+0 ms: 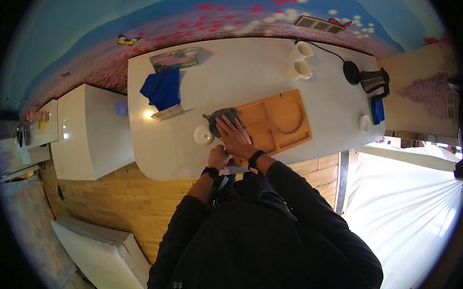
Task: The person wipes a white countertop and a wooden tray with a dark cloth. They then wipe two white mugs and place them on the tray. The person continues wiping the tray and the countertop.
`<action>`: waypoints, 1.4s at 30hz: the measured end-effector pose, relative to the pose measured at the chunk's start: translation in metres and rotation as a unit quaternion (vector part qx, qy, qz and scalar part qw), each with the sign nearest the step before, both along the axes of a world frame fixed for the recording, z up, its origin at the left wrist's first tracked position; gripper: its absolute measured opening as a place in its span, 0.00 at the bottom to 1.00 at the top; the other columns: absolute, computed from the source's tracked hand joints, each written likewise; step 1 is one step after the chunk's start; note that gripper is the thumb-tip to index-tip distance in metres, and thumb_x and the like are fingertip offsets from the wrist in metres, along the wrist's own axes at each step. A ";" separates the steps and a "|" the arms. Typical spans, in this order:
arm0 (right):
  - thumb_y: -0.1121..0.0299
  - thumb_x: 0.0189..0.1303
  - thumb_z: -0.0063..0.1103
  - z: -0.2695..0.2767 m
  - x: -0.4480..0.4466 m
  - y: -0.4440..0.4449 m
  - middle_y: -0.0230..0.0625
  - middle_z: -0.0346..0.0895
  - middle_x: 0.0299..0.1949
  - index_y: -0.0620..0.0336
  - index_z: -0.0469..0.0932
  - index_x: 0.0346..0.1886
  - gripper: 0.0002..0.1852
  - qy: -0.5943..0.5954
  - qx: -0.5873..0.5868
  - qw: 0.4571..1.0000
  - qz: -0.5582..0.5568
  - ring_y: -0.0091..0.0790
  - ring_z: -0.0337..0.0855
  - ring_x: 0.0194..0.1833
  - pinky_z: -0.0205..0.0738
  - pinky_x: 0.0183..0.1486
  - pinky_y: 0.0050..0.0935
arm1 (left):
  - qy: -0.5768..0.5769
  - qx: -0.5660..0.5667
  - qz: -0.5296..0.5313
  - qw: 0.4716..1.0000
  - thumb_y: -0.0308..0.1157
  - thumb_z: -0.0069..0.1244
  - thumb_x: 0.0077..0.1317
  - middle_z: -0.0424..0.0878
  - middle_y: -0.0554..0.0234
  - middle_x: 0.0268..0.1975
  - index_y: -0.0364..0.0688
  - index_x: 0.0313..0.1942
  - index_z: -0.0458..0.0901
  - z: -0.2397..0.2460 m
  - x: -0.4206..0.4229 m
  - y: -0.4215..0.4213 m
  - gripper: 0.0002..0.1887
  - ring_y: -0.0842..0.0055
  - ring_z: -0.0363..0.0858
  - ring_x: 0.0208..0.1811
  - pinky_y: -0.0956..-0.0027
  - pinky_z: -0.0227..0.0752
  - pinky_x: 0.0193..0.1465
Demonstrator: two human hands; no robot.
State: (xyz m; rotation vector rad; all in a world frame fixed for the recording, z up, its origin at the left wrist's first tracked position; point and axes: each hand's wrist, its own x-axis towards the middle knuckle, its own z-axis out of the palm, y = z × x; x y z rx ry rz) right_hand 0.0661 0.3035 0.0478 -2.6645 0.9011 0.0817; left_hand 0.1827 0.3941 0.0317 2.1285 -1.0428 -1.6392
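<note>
A wooden tray (271,122) with several carved compartments, one of them round, lies at an angle on the white table. My right hand (233,133) presses with extended fingers on a dark grey cloth (215,122), which covers the tray's left end. Close below it, my left hand (219,157) is curled at the tray's near left edge; its fingertips are partly hidden. Just left of the cloth sits a small white round dish or lid (203,135).
On the white table (236,68) are two white cups (302,68), an electric kettle (372,80), its black base (351,72) with a cord, and a small white dish (364,123). A blue cloth (162,87) lies between a printed box (174,59) and a card (167,112).
</note>
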 end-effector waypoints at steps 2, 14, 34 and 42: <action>0.59 0.75 0.51 0.000 0.007 -0.010 0.37 0.45 0.85 0.61 0.62 0.78 0.32 -0.017 -0.015 1.000 -0.011 0.43 0.38 0.84 0.37 0.82 0.61 | -0.010 -0.023 -0.013 1.000 0.41 0.68 0.62 0.89 0.50 0.29 0.31 0.43 0.84 0.000 -0.002 -0.001 0.20 0.64 0.90 0.26 0.61 0.83 0.23; 0.52 0.78 0.46 0.000 -0.103 -0.071 0.40 0.44 0.85 0.61 0.56 0.81 0.35 0.092 -0.119 0.982 -0.115 0.46 0.37 0.85 0.30 0.80 0.66 | -0.012 0.025 0.043 0.999 0.42 0.69 0.62 0.89 0.53 0.30 0.33 0.39 0.87 0.014 -0.009 -0.003 0.19 0.69 0.88 0.24 0.65 0.83 0.21; 0.53 0.79 0.44 0.015 -0.152 -0.114 0.40 0.46 0.84 0.59 0.57 0.81 0.34 0.136 -0.102 0.964 -0.203 0.50 0.42 0.83 0.33 0.80 0.64 | -0.053 0.000 0.087 0.995 0.36 0.69 0.63 0.88 0.56 0.27 0.33 0.36 0.85 0.024 -0.019 -0.005 0.15 0.73 0.90 0.26 0.67 0.78 0.19; 0.51 0.79 0.44 -0.017 -0.136 -0.090 0.38 0.43 0.85 0.58 0.56 0.81 0.34 0.066 -0.087 0.987 -0.113 0.46 0.41 0.84 0.37 0.81 0.61 | -0.067 0.004 0.097 0.993 0.36 0.69 0.63 0.88 0.55 0.28 0.34 0.35 0.85 0.034 -0.024 -0.007 0.14 0.73 0.86 0.21 0.67 0.77 0.19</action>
